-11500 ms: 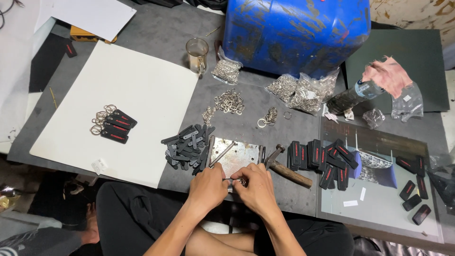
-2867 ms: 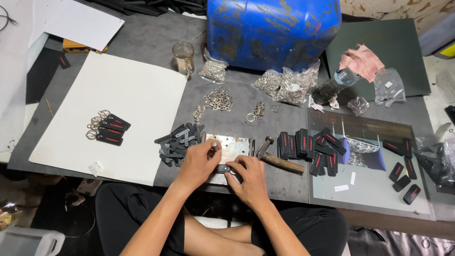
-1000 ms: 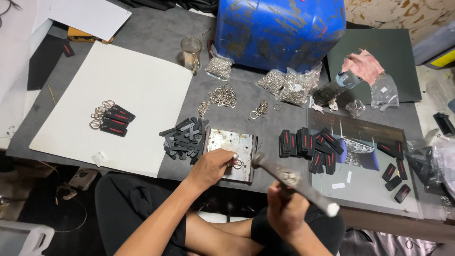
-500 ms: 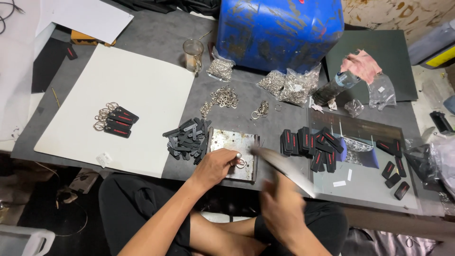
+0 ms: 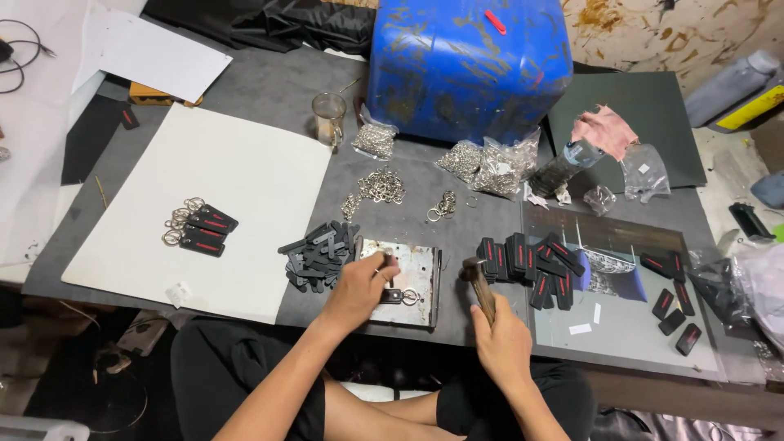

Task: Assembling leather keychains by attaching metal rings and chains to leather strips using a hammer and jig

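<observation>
Steel, scuffed and pale, is the plate lying at the near edge of the table, and on it a small black tab with its ring rests just beside the left hand, whose fingers curl down and press the piece to the plate. The right hand is wrapped tight round the wooden handle of a hammer, head down beside the plate's right edge, so this looks like the striking step: the piece is pinned and the hammer poised close by. A next blow would seem to call for the left fingers to stay off the strike point and the head to land squarely on the fastening. Left of the plate lies a heap of plain black tabs, right of it a row of red-marked tabs beside a glass sheet. Farther left, finished fobs sit on a white board. Beyond, loose rings are scattered on the grey mat. Clear bags hold more rings; another small bag stands near a glass mug, whose contents cannot be told. Farthest stands a blue drum, its inside unseen.
</observation>
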